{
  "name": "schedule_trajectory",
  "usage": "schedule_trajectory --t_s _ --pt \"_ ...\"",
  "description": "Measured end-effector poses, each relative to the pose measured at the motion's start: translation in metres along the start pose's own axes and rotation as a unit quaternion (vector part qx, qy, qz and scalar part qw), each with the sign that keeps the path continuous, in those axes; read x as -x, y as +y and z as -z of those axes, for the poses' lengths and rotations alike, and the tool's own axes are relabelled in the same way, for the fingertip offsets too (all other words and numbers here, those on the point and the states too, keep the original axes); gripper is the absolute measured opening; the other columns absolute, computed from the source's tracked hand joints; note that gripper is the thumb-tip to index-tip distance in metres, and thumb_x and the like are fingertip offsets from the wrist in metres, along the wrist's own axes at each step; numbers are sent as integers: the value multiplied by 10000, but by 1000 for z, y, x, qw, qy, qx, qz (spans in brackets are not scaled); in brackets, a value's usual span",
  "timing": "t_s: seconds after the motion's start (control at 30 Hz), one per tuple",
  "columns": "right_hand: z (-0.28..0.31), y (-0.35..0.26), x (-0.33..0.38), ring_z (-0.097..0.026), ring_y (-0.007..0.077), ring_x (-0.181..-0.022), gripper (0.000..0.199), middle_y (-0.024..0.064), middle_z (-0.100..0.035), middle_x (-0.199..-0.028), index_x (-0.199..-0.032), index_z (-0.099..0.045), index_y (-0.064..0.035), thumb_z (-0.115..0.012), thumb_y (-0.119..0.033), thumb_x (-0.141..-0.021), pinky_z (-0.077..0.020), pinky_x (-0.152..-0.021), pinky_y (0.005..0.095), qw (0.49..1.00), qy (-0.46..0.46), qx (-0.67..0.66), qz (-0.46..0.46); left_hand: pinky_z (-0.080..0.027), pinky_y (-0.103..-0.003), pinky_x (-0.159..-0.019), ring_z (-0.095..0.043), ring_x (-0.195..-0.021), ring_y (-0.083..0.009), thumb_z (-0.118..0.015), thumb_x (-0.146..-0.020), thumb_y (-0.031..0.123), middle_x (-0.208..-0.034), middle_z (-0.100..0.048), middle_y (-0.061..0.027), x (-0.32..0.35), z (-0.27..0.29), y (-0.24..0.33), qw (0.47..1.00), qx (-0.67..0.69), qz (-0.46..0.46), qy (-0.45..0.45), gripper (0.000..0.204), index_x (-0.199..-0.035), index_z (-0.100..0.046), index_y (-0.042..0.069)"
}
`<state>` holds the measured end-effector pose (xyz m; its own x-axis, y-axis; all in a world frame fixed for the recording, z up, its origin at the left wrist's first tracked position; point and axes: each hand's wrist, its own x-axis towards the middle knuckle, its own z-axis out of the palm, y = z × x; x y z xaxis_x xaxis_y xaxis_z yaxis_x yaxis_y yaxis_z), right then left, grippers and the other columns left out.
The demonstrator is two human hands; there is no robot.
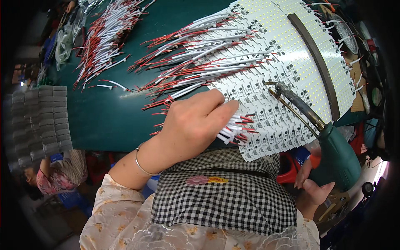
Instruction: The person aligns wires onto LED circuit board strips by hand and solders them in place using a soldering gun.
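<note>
Here's the left hand (200, 118) closed on white-and-red wires (229, 132) by the surface's near edge (112, 146); right hand (312, 187) gripping the green soldering gun (339, 154), slanting far-left over white circuit boards (266, 125), left hand nearer its tip (268, 83)

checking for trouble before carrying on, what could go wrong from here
The metal tip of the soldering gun, if hot, could scorch the circuit boards beneath it. A slip might burn the left hand nearby. The heaped red-and-white wires cross each other, so they could snag.
</note>
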<state>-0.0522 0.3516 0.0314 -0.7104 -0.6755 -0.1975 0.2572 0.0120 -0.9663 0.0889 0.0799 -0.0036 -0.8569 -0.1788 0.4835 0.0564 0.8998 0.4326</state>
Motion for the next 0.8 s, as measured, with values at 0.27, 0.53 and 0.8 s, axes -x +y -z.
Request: schedule_trajectory --t_s 0.27,0.53,0.8 --pt "3 1 -2 -483 156 -436 728 104 -521 -625 -1253 -389 152 -753 -112 -680 -453 -391 257 999 -15 37 16 -463 -306 -490 -564 -627 -202 -638 -705 62 -763 -517 -59 -3 -4 -3 999 -44 0 -16 250 -952 -654 28" --pt "0 5 2 -487 169 -414 707 106 -527 -566 -1208 -447 136 -779 -125 -641 -429 -390 249 997 43 26 -55 -451 -310 -474 -550 -615 -200 -633 -705 57 -745 -493 -60 -6 -2 -2 998 -23 31 -40 263 -965 -652 23" --pt "-7 6 -3 -495 167 -418 644 125 -537 -603 -1143 -468 132 -785 -156 -662 -432 -384 248 998 37 31 -44 -471 -330 -503 -570 -651 -219 -618 -719 46 -769 -516 -70 -5 -6 -4 998 9 48 -32 247 -963 -634 8"
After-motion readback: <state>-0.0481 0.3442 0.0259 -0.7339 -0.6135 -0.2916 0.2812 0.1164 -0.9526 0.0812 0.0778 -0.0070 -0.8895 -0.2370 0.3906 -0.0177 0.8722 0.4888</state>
